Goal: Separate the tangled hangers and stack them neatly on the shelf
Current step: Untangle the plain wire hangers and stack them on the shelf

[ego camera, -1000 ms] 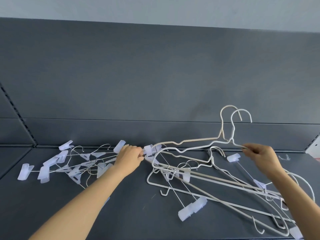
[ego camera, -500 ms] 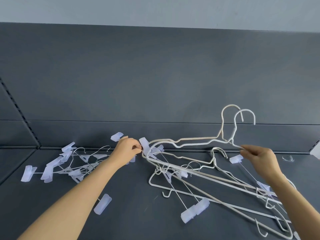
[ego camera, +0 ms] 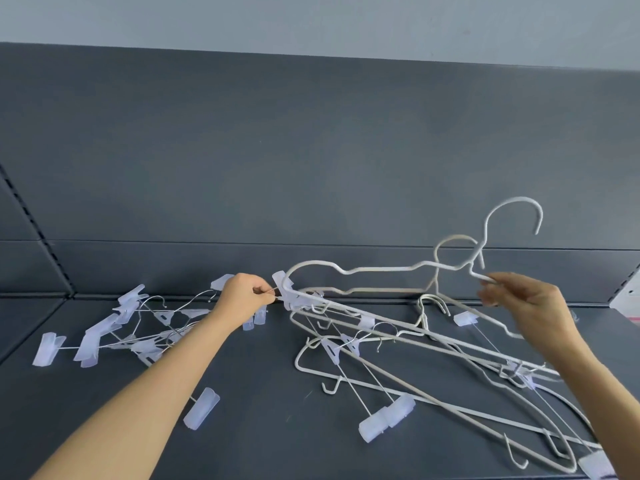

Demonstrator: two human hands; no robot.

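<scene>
On the dark grey shelf (ego camera: 263, 403) two groups of hangers lie apart. At the left sits a loose pile of thin wire clip hangers (ego camera: 131, 327) with pale translucent clips, their small hooks crossing one another. To the right spreads a tangle of white wire hangers (ego camera: 433, 362), reaching from the middle of the shelf to the near right corner, with more clip hangers threaded through it. The left hand (ego camera: 242, 299) is closed in a pinch at the left end of this tangle, thumb and forefinger nipping a thin wire just beside a translucent clip (ego camera: 281, 284) at the rounded shoulder of a raised hanger. The right hand (ego camera: 519, 299) is lifted above the shelf at the right, fingers curled loosely around the sloping wire of the topmost white hanger (ego camera: 374, 270) just below its neck; the hand is blurred, so how firmly it grips cannot be told. That hanger is held off the shelf with its hook (ego camera: 512, 213) upright against the grey back panel (ego camera: 311, 150), and a second white hook (ego camera: 457, 244) stands just behind and lower. Near the front, a pair of clips (ego camera: 386, 417) on thin rods rests on the shelf under the tangle, and a single clip (ego camera: 201, 408) lies just right of the left forearm. A light wall (ego camera: 311, 22) shows above the back panel.
</scene>
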